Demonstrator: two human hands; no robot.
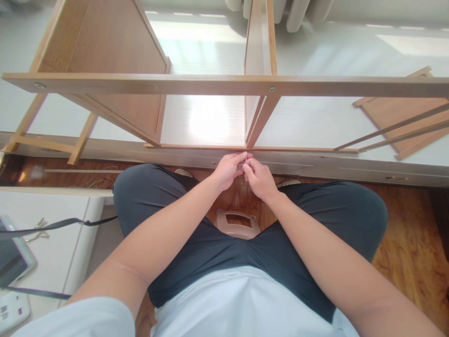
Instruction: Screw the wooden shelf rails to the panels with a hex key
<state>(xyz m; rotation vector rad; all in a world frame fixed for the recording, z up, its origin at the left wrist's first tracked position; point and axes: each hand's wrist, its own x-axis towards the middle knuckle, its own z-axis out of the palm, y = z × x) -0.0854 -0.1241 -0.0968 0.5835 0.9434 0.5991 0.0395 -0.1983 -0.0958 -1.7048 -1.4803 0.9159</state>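
Near the wooden divider [260, 122], the left hand [226, 172] and right hand [259, 178] pinch a small metal piece [246, 161]; slack fingers could drop it.

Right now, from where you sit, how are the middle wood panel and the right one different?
The middle panel stands on edge; the right panel lies on the white top. The middle panel looks thin, seen nearly edge-on; the right panel shows its wide face. Both look brown and wooden.
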